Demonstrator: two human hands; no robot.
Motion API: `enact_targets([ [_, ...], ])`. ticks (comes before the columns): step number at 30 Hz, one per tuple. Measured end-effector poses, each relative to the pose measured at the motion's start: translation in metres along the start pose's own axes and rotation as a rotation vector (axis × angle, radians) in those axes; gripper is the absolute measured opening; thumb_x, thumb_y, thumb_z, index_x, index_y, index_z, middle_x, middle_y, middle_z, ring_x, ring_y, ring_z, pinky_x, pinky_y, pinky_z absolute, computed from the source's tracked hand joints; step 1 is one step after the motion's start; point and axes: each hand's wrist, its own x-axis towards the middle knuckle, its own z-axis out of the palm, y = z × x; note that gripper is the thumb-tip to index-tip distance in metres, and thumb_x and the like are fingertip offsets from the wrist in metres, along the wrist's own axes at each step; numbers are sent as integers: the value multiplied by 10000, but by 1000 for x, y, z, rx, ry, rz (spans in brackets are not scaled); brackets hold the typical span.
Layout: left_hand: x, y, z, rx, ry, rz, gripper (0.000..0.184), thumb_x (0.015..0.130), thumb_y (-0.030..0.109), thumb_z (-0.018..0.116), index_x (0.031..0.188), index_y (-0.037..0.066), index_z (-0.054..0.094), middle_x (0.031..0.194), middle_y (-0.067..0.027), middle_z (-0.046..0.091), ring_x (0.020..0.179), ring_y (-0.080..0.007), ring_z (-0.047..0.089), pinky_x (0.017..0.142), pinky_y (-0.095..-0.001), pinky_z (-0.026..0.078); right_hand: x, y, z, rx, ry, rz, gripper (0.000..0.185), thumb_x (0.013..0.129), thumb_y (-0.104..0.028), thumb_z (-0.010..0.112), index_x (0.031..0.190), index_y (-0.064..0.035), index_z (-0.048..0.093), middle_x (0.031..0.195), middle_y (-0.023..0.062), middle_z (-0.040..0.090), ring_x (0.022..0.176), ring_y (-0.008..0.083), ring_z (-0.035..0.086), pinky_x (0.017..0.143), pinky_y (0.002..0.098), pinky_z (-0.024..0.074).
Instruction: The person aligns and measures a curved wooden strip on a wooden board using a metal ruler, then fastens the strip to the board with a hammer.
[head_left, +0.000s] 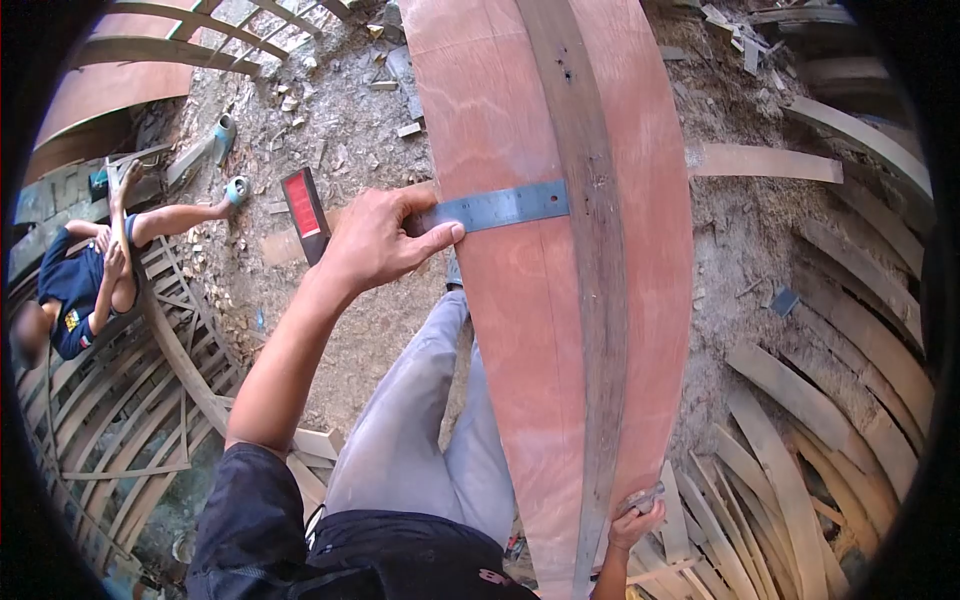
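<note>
My left hand grips a try square near its corner, fingers behind and thumb on top. Its blue-grey metal blade lies across a long reddish plywood panel, the tip reaching a dark wooden strip that runs lengthwise along the panel. The square's black stock with a red face sticks out left of the hand. At the panel's lower right edge, my right hand is closed around a small grey-brown object whose kind I cannot make out.
A person sits at the left beside curved wooden ribs. More curved timbers fill the right side. Wood chips and offcuts cover the ground. A flat wooden slat sticks out right of the panel.
</note>
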Motion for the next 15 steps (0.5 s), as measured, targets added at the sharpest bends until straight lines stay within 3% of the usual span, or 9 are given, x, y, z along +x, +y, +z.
enact_targets([
  [5, 1, -1, -1, 62, -6, 9, 481, 927, 531, 782, 1022, 61, 813, 661, -92, 645, 609, -215, 644, 600, -373, 488, -14, 14, -24, 152, -130, 161, 640, 1144, -486, 416, 1440, 77, 477, 1425, 343, 501, 1309, 555, 499, 1126, 659, 386],
  [6, 2, 0, -2, 44, -19, -3, 477, 925, 527, 784, 1026, 62, 811, 664, -95, 649, 613, -219, 652, 607, -377, 495, -12, 15, -25, 143, -105, 163, 636, 1145, -482, 419, 1442, 78, 480, 1401, 318, 525, 1259, 503, 537, 1070, 608, 433],
  [8, 2, 2, -4, 10, -49, -29, 468, 920, 519, 788, 1033, 65, 808, 670, -100, 656, 621, -227, 668, 620, -385, 508, 7, 5, -33, 259, -45, 226, 601, 1147, -449, 438, 1440, 73, 485, 1315, 248, 551, 1126, 390, 538, 951, 498, 431],
  [10, 2, 2, -3, 3, -24, -6, 472, 915, 520, 792, 1029, 62, 803, 684, -104, 669, 640, -240, 687, 634, -395, 521, 48, -27, -46, 569, 40, 319, 566, 1148, -416, 457, 1438, 69, 490, 1229, 178, 577, 993, 277, 539, 831, 387, 429],
  [13, 2, 3, -4, 23, -19, -5, 471, 911, 515, 798, 1017, 56, 793, 717, -113, 689, 672, -259, 708, 651, -408, 533, 138, -109, -64, 934, 39, 293, 515, 1150, -367, 485, 1435, 62, 497, 1101, 73, 615, 794, 107, 541, 651, 220, 426],
  [15, 2, 5, -5, 32, -27, -22, 468, 911, 509, 799, 1006, 51, 788, 740, -120, 698, 693, -269, 716, 657, -414, 537, 215, -177, -72, 1052, -94, 185, 484, 1164, -339, 473, 1471, 35, 464, 1067, 73, 606, 788, 120, 553, 655, 246, 455],
])
